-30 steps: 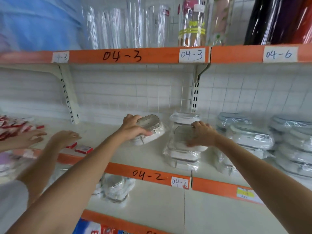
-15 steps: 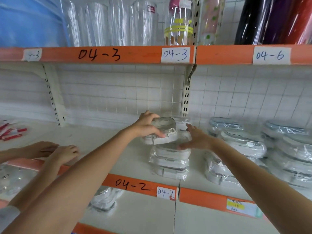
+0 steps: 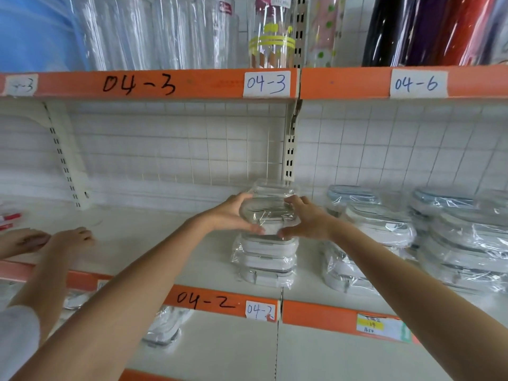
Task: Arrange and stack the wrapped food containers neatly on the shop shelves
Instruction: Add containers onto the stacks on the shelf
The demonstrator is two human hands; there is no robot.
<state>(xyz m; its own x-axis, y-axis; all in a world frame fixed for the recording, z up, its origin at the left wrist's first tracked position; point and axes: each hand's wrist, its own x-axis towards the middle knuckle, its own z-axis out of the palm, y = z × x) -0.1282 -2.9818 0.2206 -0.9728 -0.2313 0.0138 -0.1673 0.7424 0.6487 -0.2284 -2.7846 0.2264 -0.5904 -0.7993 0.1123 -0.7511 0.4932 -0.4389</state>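
Note:
A plastic-wrapped food container [image 3: 267, 215] sits on top of a stack of wrapped containers [image 3: 266, 262] on the middle shelf [image 3: 154, 243]. My left hand [image 3: 231, 215] grips its left side, fingers curled over the far edge and thumb at the front. From the other side my right hand [image 3: 305, 221] holds it the same way. Another wrapped container [image 3: 272, 188] stands behind the stack against the back wall.
More stacks of wrapped containers [image 3: 450, 237] fill the shelf to the right. Another person's hands [image 3: 52, 240] rest on the shelf at the left. A wrapped container [image 3: 165, 325] lies on the lower shelf. Clear glasses and rolls stand on the top shelf [image 3: 154, 83].
My left hand carried the container rightward onto the top of the stack. My right hand moved from the stack to the container's right side. The view shifted right.

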